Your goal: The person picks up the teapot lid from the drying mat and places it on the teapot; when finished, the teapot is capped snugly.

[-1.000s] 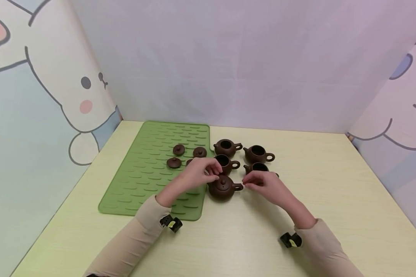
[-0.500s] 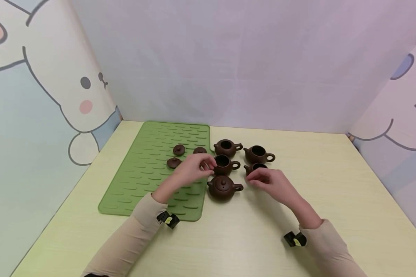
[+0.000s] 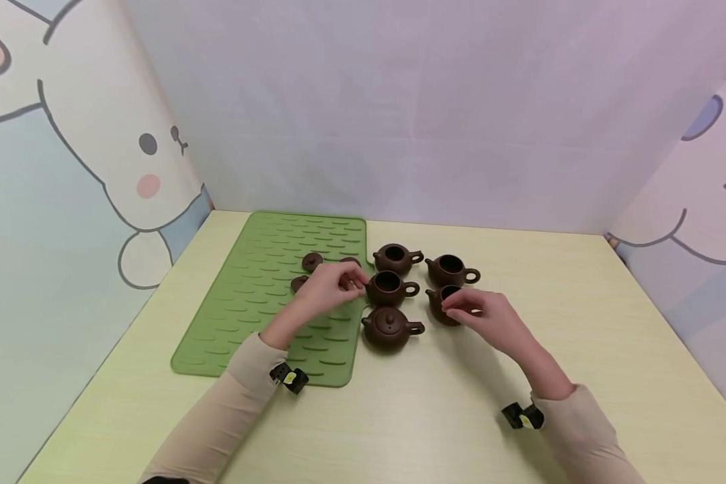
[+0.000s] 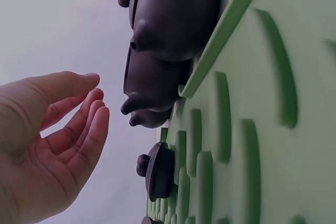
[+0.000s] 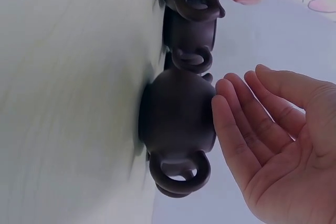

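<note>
My left hand hovers over the right part of the green mat, fingers loosely bent and nothing between them. Brown teapot lids lie beneath and behind it, partly hidden. In the left wrist view a lid sits knob up on the mat. My right hand hangs over an uncovered brown teapot, holding nothing; its fingertips are close to the rim, and contact is hard to tell. Nearest the front, a teapot with its lid on stands between the hands. Another uncovered teapot stands just behind it.
Two more uncovered teapots, one at the back left and one at the back right, stand close to the others beside the mat's right edge. The pale wooden table extends to the right and front. A light curtain closes the back.
My left hand has drawn away from the lidded teapot, left and back over the mat. The right hand has shifted right, from beside that teapot's handle to above the uncovered one.
</note>
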Demonstrator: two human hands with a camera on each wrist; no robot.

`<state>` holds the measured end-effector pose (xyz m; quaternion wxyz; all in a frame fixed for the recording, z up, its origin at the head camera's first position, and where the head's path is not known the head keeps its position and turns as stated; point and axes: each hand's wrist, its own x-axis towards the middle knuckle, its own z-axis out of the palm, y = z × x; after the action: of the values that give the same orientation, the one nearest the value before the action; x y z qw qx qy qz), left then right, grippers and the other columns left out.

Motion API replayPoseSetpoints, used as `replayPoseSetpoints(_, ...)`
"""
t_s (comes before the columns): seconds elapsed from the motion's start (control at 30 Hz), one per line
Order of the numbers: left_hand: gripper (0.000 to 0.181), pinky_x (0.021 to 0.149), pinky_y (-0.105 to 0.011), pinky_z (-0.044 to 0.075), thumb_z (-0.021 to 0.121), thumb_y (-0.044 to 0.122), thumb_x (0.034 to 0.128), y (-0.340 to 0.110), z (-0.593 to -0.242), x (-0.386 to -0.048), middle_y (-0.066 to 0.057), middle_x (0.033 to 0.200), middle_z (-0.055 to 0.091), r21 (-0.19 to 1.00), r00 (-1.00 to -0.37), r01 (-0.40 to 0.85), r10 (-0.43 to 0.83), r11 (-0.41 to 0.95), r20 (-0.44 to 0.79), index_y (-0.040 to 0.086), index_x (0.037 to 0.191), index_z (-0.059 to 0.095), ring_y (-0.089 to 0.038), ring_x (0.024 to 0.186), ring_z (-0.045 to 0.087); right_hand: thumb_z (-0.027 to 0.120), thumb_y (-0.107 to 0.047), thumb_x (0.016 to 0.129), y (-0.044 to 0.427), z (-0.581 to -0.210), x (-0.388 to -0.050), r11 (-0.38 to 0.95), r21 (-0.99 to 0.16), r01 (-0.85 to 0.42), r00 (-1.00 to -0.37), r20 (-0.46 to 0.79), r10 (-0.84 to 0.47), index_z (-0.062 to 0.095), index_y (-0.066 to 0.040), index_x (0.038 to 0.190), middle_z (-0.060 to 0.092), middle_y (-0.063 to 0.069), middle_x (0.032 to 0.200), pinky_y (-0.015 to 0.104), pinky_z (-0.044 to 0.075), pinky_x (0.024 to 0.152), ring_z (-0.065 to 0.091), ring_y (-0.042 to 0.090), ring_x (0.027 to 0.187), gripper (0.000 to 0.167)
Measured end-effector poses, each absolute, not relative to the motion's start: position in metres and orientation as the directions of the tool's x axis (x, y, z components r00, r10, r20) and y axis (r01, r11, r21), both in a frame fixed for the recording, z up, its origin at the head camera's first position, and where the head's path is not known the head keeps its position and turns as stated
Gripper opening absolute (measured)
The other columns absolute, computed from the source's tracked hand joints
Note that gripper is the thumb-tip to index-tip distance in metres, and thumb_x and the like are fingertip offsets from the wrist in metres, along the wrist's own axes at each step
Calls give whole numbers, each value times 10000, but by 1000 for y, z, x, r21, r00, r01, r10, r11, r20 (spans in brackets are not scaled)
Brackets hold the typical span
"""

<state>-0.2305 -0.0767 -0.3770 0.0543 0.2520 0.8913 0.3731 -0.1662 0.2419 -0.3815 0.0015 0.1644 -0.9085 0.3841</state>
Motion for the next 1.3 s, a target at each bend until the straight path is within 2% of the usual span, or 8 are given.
replayPoseSetpoints(0.43,168,761,-265,580,744,108,895,-85,-389,-239,-41,977,726,706,-900,363,425,608,97,75,1054,702,-139,862,679,698,-130,936,261,-373,-164,648,-700,-299,-953,182,-243,742,-96,1066,757,73,1050,161,561,784,659,-46,885,141)
replayPoseSetpoints(0.67,157,793,-320,585,738,114,899,-90,-396,-244,-63,978,724,705,-924,325,371,630,94,90,1051,704,-180,894,684,693,-153,944,266,-372,-162,650,-707,-278,-960,191,-203,739,-71,1079,761,75,1043,144,562,782,678,9,867,164)
replayPoseSetpoints(0.8,173,842,-356,587,729,114,907,-94,-400,-245,-90,1055,712,706,-932,306,351,639,86,83,1075,699,-221,963,683,689,-166,948,271,-373,-162,669,-696,-262,-965,201,-169,740,-69,1074,763,85,1028,132,554,762,667,-31,851,167)
replayPoseSetpoints(1.0,187,897,-388,584,710,102,921,-97,-403,-245,-104,1168,669,711,-944,280,319,645,82,73,1104,690,-264,1069,661,684,-214,956,277,-370,-161,697,-685,-212,-976,180,-120,738,-86,1092,755,86,1055,130,521,754,629,-107,858,194)
replayPoseSetpoints(1.3,177,890,-410,582,683,69,934,-99,-405,-247,-118,1180,679,693,-954,253,294,675,62,67,1111,686,-281,1066,673,676,-234,962,283,-375,-161,714,-681,-165,-985,148,-87,739,-107,1083,752,93,1069,160,506,756,597,-138,858,186)
